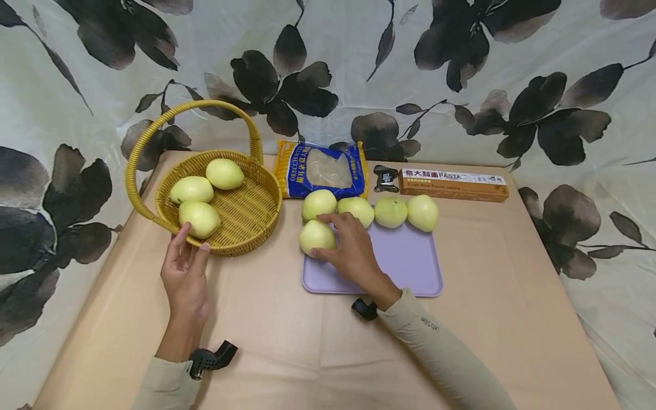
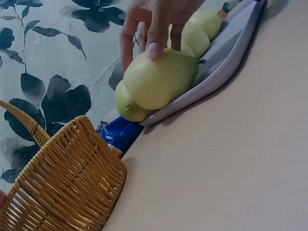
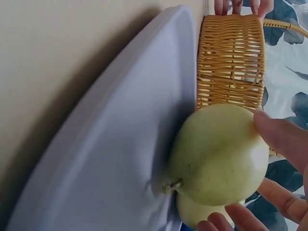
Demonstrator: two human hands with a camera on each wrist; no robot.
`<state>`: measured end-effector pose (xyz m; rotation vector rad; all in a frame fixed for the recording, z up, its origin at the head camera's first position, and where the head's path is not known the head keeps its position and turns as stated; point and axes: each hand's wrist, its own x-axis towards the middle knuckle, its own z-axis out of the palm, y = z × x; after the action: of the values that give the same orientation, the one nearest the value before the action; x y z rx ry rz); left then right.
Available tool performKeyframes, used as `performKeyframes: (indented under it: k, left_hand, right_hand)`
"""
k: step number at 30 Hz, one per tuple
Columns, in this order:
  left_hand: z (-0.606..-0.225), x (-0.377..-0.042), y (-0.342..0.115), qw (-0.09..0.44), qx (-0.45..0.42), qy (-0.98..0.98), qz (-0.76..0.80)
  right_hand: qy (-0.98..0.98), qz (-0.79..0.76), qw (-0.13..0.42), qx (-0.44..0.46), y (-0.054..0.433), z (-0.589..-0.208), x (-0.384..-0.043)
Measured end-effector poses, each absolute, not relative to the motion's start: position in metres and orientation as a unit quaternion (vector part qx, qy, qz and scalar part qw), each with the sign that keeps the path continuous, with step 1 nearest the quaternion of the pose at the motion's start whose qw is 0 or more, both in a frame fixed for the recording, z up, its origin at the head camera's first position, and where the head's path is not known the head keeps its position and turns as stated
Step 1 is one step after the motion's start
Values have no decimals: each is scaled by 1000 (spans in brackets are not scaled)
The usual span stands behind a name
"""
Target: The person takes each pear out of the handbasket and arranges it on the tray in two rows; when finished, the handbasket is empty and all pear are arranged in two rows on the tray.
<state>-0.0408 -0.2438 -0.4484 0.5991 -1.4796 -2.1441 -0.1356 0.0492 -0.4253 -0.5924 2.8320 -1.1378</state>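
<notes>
One round pale-green pear (image 1: pixel 314 241) clamped between thumb and fingers of right hand (image 1: pixel 353 247), at left side of lilac rectangular tray (image 1: pixel 407 262); whether lifted, cannot tell. Four matching pears (image 1: pixel 391 212) in row at tray's far edge. Three pears (image 1: pixel 200 220) inside yellow woven basket (image 1: pixel 243 225); left hand (image 1: pixel 187 282), fingers apart, touches near rim. Work looks partway: five pears outside basket. Behind tray: blue-and-yellow plastic pasta bag (image 1: pixel 328 169), brown-and-white oblong box (image 1: pixel 453 185).

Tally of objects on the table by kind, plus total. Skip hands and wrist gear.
Round yellow wicker basket: 1
Rectangular lilac plastic tray: 1
Round pale-green fruits: 8 (3 in basket, 4 in back row, 1 held by right hand)
Yellow-and-blue plastic pasta bag: 1
Brown-and-white rectangular pasta box: 1
Small black wrapped packet: 1
Total: 13
</notes>
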Motion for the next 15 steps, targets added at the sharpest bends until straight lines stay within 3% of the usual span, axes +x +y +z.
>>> performKeyframes:
  k: [15]
  left_hand:
    - [-449, -39, -244, 227, 217, -546, -777]
  right_hand:
    - [860, -451, -13, -239, 11, -407, -138]
